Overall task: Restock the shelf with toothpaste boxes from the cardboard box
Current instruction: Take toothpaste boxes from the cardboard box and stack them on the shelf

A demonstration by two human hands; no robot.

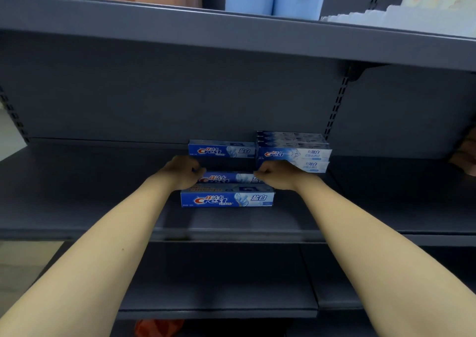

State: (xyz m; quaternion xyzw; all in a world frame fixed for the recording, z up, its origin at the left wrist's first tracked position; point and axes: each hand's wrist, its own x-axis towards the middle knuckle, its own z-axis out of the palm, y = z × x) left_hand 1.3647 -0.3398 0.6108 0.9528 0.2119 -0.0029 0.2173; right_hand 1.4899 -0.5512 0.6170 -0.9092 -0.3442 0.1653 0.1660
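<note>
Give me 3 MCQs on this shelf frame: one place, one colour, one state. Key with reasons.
1. Where does the toothpaste box held by both hands sit?
A. on the shelf above
B. right behind the front blue box
C. on the bottom shelf

2. What is the main colour of the front box's face?
A. blue
B. orange
C. green

3. How do the hands stand?
A. both flat and open
B. only the left grips
C. each grips one end of the box

Key:
1 B: the held box lies just behind the front blue box on the middle shelf, ahead of the rear blue box and the white stack.
2 A: its face is blue with a red and white logo.
3 C: the left hand and the right hand curl round opposite ends.
</note>
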